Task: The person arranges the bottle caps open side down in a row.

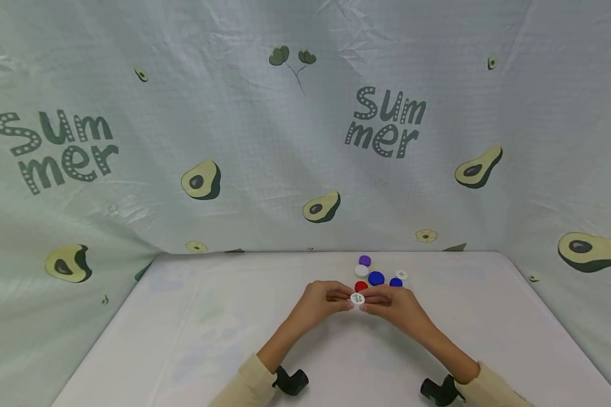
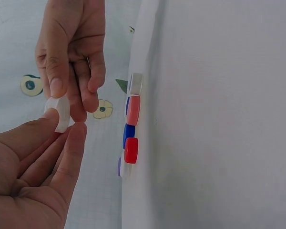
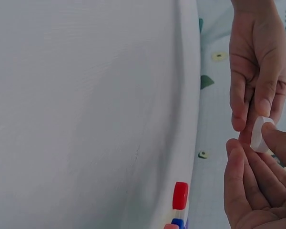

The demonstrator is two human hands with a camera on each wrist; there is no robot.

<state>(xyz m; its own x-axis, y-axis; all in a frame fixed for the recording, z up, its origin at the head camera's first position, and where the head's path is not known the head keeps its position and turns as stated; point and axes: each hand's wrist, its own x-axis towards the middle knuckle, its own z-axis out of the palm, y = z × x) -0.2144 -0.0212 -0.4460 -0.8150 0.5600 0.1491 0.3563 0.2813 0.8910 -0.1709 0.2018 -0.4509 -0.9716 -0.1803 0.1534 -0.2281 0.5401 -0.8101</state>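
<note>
Caps (image 1: 376,278) beyond right grip (image 1: 394,302), tabletop (image 1: 193,322) passable leftward

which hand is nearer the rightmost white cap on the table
Right: the right hand is raised on the near side of that white cap; the left hand is farther left.

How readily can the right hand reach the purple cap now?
Probably not readily: the right hand holds a white cap with the left hand, and other caps lie before the purple cap.
</note>
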